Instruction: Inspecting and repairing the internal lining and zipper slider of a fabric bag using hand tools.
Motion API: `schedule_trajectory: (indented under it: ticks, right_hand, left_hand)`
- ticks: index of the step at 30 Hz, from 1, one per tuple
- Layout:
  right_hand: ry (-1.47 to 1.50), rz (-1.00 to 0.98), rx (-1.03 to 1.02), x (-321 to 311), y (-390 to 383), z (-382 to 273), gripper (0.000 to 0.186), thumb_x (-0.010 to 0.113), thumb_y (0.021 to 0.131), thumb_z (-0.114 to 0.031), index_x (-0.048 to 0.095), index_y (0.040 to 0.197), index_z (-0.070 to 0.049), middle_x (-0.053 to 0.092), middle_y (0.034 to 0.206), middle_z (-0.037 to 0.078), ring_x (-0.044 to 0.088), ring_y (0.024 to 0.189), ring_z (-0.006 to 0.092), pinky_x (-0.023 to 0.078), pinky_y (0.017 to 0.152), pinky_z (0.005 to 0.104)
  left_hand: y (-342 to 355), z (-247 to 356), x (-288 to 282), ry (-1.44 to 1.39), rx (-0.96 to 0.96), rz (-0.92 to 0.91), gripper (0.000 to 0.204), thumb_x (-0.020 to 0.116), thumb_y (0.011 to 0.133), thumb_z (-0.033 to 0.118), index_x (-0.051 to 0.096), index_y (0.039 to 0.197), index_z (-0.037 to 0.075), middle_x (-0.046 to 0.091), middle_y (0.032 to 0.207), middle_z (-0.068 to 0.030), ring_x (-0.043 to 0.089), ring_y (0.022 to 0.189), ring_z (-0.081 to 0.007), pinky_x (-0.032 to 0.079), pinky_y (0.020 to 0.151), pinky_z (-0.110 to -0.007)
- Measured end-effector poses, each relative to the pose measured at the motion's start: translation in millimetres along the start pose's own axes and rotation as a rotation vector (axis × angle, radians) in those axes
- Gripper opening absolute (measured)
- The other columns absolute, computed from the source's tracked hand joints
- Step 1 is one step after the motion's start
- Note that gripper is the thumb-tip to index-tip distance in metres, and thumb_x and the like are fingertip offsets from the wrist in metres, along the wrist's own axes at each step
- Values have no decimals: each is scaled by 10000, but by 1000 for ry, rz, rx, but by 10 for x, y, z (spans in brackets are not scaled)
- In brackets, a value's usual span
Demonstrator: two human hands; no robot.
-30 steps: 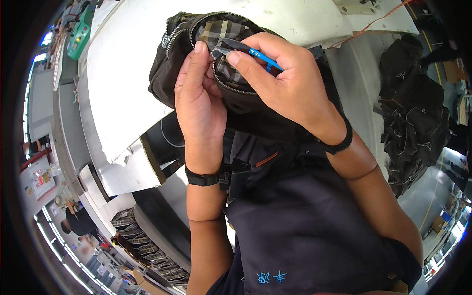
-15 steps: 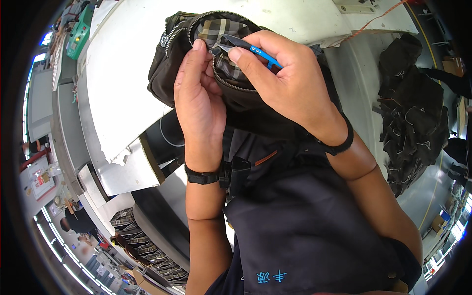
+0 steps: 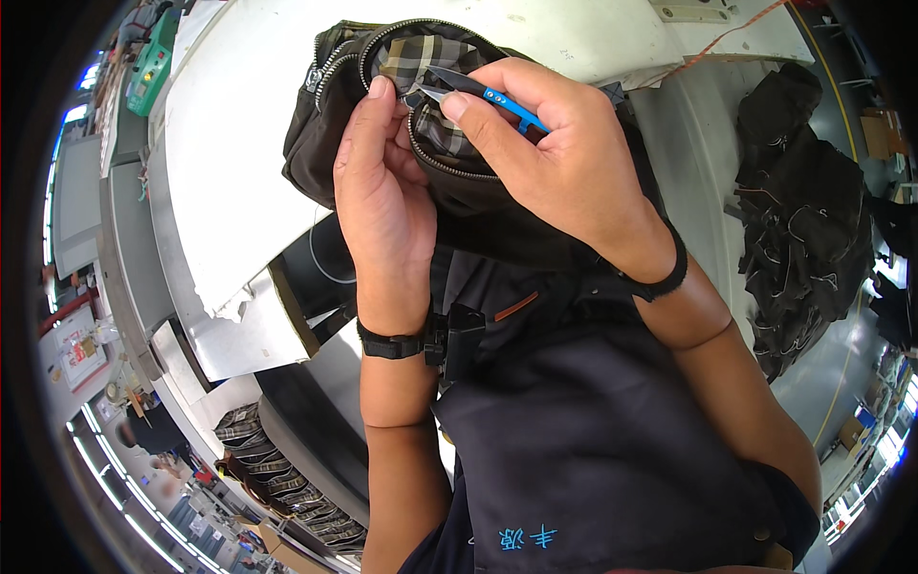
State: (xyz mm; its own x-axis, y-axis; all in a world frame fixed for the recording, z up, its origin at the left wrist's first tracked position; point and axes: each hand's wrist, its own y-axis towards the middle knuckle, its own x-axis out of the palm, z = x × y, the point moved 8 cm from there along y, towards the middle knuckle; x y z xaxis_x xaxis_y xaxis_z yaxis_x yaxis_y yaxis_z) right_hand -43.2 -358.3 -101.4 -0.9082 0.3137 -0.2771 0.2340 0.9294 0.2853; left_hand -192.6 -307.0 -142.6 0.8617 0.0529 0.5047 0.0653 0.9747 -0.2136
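Note:
A dark brown bag (image 3: 320, 148) with metal zippers lies at the near edge of the white table, its curved zipper open on a plaid lining (image 3: 417, 54). My left hand (image 3: 387, 182) pinches the bag's edge by the zipper end, thumb uppermost and the other fingers partly hidden behind the cloth. In my right hand (image 3: 574, 143) is a pair of blue-handled thread snips (image 3: 507, 103). Their pointed blades are apart and reach over the zipper end, close to my left thumb. Whether a thread lies between the blades is too small to tell.
The white tabletop (image 3: 239, 124) stretches beyond the bag. A heap of dark fabric pieces (image 3: 803, 220) hangs at the right. Folded plaid pieces (image 3: 277, 469) lie at lower left. A green machine (image 3: 153, 62) stands far left, and a person (image 3: 153, 430) is in the background.
The bag and my left hand have shifted very slightly to the left. My right hand keeps the snips in nearly the same place, blades still apart.

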Motion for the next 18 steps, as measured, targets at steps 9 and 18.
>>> schedule_trajectory:
  ticks: [9,18]
  right_hand:
    - [-46,13,-13,17,-62,-28,216,701,946,-231,666,912,-20,654,690,155,637,587,329,486,541,381]
    - [117,-58,104,25,-14,64,206,688,929,-190,651,852,-3,604,618,137,537,487,246,405,502,367]
  left_hand:
    - [-1,-8,97,17,-13,0,171,646,1032,193,713,985,43,717,895,0,630,770,-55,484,708,-189]
    - [-9,-15,110,40,6,-64,186,650,1038,211,707,968,47,686,864,24,579,746,-39,452,703,-200]
